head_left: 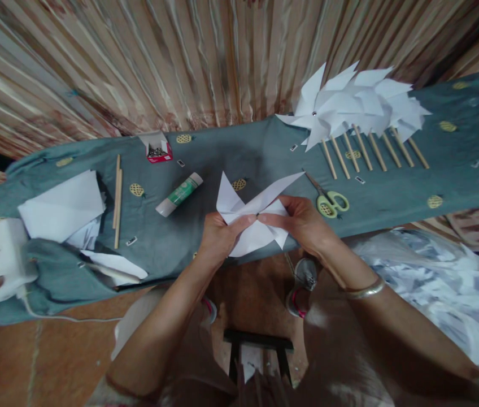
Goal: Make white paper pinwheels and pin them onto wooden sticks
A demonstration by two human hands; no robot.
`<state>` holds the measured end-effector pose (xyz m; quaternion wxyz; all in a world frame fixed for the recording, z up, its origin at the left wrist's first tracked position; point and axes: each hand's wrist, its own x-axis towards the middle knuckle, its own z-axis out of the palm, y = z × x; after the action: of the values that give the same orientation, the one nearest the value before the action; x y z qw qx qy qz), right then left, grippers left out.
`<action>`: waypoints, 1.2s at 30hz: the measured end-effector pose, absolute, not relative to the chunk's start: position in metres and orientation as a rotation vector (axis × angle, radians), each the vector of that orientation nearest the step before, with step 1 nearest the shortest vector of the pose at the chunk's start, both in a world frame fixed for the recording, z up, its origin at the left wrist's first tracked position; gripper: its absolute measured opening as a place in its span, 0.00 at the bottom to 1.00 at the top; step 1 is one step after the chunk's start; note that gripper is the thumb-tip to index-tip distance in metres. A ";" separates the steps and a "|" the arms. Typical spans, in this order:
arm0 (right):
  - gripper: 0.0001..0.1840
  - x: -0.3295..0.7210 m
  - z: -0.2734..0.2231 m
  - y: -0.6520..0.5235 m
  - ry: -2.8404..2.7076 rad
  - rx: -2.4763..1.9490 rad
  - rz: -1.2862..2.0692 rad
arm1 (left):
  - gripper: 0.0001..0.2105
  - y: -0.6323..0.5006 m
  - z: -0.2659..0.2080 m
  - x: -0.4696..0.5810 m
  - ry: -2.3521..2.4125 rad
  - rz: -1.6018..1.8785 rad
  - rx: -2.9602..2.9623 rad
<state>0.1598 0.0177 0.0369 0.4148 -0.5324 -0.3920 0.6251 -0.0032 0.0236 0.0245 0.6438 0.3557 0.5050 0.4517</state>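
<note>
A white paper pinwheel (pixel 250 240) is held between both hands above the table's front edge. My left hand (pixel 218 234) grips its left side, the thumb pressed near the centre. From the right, my right hand (pixel 301 220) pinches it, thumb tip also at the centre, where a small dark spot shows. The fingers behind the paper are mostly hidden. Just right of my right hand lie scissors (pixel 331 203) with yellow-green handles. A glue stick (pixel 179 195) with a green label rests to the left of the pinwheel.
Finished pinwheels (pixel 349 104) on wooden sticks lie overlapped at the back right. Further left are an open box of metal pins (pixel 158 151), two wooden sticks (pixel 118 198), stacked white paper (pixel 65 206) and a white power adapter (pixel 2 260). A plastic bag of paper scraps (pixel 443 288) sits below right.
</note>
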 end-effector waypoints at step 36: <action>0.20 0.164 0.038 0.020 -1.030 -1.355 1.507 | 0.15 0.024 0.024 -0.002 1.172 0.986 0.804</action>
<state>0.1636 0.0196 0.0376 0.4206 -0.5406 -0.4111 0.6016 -0.0019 0.0237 0.0243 0.6487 0.3536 0.5156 0.4340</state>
